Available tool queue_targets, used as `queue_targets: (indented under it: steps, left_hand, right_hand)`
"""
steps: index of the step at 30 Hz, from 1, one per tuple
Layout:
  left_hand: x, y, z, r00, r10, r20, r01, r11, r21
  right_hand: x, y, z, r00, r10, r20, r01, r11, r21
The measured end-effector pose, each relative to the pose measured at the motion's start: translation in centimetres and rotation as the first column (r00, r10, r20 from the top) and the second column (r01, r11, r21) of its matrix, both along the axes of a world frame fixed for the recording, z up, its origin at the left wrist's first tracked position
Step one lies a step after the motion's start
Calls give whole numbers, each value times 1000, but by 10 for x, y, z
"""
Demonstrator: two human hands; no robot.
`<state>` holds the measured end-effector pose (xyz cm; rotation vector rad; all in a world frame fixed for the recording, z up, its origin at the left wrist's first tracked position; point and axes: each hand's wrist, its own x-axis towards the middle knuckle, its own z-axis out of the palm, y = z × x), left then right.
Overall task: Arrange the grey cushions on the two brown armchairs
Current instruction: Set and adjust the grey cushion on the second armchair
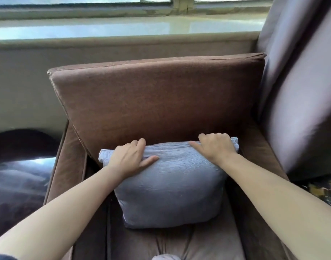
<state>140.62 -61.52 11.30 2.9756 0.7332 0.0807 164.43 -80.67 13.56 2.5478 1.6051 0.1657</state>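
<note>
A grey cushion [168, 188] stands upright on the seat of a brown armchair [157, 102], leaning against the brown back cushion. My left hand [130, 156] grips the cushion's top edge near its left corner, thumb on the front face. My right hand [215, 146] holds the top edge near the right corner, fingers curled over the zip seam. A scrap of grey fabric [165, 257] shows at the bottom edge of the view.
A dark leather seat back [299, 91] rises close on the right. Another dark leather seat [16, 177] lies left of the armchair's arm. Behind the chair run a pale wall, a window ledge [123, 27] and a window.
</note>
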Motion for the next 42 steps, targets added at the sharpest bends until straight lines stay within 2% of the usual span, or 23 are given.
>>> queue_targets:
  steps: [6, 11, 12, 14, 16, 18, 21, 23, 26, 28, 31, 36, 39, 42]
  left_hand:
    - [-2, 1, -8, 998, 60, 13, -59, 998, -13]
    - [5, -7, -3, 998, 7, 56, -12, 995, 101]
    - [9, -10, 0, 998, -12, 54, 6, 994, 107]
    - [25, -21, 4, 997, -71, 19, 69, 995, 68]
    - [48, -37, 7, 990, -141, -25, 141, 990, 11]
    - [78, -53, 11, 977, -205, -56, 203, 978, -47]
    - [125, -76, 15, 960, -271, -69, 255, 950, -179]
    - [154, -91, 14, 952, -292, -94, 256, 925, -283]
    - [192, -102, 10, 946, -280, -161, 193, 889, -416]
    - [213, -96, 10, 934, -289, -209, 181, 889, -420]
    - [227, -80, 12, 936, -293, -193, 177, 869, -461]
    - [227, -73, 1, 959, -267, -92, 200, 872, -446]
    - [236, -64, -3, 972, -217, -96, 138, 846, -515]
    - [243, -58, -8, 978, -181, -103, 95, 826, -556]
  right_hand:
    - [-15, 12, -19, 997, -69, -38, 69, 997, 16]
    - [-10, 6, -18, 992, -108, -64, 109, 994, 8]
    - [-6, 6, -15, 991, -105, -88, 109, 993, 45]
    - [2, 0, -7, 977, -101, -188, 146, 959, 242]
    - [7, -13, -2, 946, -96, -308, 245, 837, 489]
    - [7, -32, 1, 896, -99, -434, 391, 640, 662]
    - [0, -64, -9, 828, -151, -540, 549, 411, 728]
    - [-7, -81, -21, 756, -174, -630, 648, 332, 686]
    - [-17, -93, -42, 540, -173, -823, 831, 265, 490]
    - [-18, -93, -56, 420, -168, -892, 892, 256, 372]
    - [-20, -86, -72, 302, -137, -943, 919, 303, 251]
    - [-14, -60, -88, 222, -88, -971, 923, 340, 180]
    - [-12, -49, -99, 206, -64, -976, 909, 382, 167]
    - [-17, -52, -120, 199, -111, -974, 899, 416, 136]
